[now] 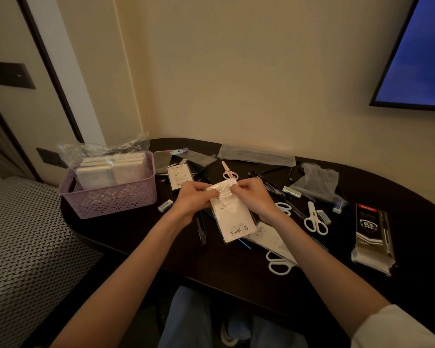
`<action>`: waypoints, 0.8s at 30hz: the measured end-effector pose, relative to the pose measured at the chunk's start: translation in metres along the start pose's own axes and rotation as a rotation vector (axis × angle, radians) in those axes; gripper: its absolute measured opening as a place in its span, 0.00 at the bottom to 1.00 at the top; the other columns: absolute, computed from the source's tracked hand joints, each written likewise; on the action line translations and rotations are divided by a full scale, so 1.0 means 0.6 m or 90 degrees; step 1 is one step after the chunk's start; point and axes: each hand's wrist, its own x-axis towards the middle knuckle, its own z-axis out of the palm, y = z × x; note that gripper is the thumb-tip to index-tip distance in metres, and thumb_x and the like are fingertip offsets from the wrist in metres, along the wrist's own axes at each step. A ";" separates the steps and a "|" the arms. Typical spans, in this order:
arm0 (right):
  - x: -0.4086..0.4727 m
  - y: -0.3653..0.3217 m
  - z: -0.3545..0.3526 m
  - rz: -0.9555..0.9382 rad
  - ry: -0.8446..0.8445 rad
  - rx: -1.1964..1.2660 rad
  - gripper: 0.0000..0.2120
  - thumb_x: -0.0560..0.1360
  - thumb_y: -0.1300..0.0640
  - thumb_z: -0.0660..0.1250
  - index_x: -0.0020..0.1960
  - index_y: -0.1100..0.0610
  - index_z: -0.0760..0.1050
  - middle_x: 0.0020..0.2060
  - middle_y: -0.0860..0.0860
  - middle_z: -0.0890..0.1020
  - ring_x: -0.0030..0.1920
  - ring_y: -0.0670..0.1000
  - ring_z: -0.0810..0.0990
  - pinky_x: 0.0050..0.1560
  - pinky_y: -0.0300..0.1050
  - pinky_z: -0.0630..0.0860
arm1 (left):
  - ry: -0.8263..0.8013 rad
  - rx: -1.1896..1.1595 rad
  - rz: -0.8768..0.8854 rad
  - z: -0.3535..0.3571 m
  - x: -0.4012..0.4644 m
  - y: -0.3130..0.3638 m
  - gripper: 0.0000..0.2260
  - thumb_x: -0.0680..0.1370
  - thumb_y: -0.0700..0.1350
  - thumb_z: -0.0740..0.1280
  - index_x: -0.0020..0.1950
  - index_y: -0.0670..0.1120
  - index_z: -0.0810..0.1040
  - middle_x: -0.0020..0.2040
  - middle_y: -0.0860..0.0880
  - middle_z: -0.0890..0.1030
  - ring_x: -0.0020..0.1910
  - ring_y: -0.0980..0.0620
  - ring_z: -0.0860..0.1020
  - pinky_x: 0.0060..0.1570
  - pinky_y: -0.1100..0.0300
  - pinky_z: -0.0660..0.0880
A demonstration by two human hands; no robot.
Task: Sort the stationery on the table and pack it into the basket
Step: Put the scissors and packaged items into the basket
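Dark glossy oval counter (126, 237) against a cream wall | lilac plastic lace-cut basket (111, 197) at 9 o'clock, notepad packs inside | both hands, left (193, 199) and right (255, 197), pinching the top of a flat white packet (232, 219) dead center | 3 white scissors (314, 219) around 4 o'clock, 1 pink pair (227, 170) at 12

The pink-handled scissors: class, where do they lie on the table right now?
In the head view, the pink-handled scissors lie on the dark table, just beyond the hands, right of the purple basket and toward the wall.
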 end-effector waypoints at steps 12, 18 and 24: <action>0.021 -0.036 0.036 0.001 -0.060 0.056 0.15 0.80 0.59 0.60 0.45 0.72 0.75 0.50 0.63 0.82 0.54 0.61 0.81 0.57 0.52 0.77 | -0.009 -0.104 0.018 -0.085 -0.001 -0.004 0.07 0.75 0.33 0.68 0.51 0.41 0.81 0.52 0.45 0.84 0.50 0.52 0.84 0.48 0.58 0.81; 0.054 -0.090 0.072 -0.019 -0.124 0.217 0.12 0.81 0.60 0.58 0.59 0.63 0.77 0.55 0.55 0.83 0.54 0.52 0.83 0.57 0.53 0.79 | 0.120 -0.169 0.083 -0.132 0.002 0.012 0.09 0.78 0.42 0.67 0.57 0.41 0.81 0.50 0.46 0.85 0.48 0.52 0.84 0.47 0.60 0.80; 0.105 -0.156 0.122 -0.072 -0.161 0.294 0.13 0.81 0.59 0.59 0.62 0.61 0.77 0.54 0.56 0.83 0.54 0.53 0.83 0.55 0.49 0.80 | 0.267 -0.018 0.316 -0.205 0.011 0.068 0.06 0.77 0.41 0.69 0.53 0.45 0.83 0.47 0.50 0.85 0.45 0.57 0.84 0.45 0.62 0.81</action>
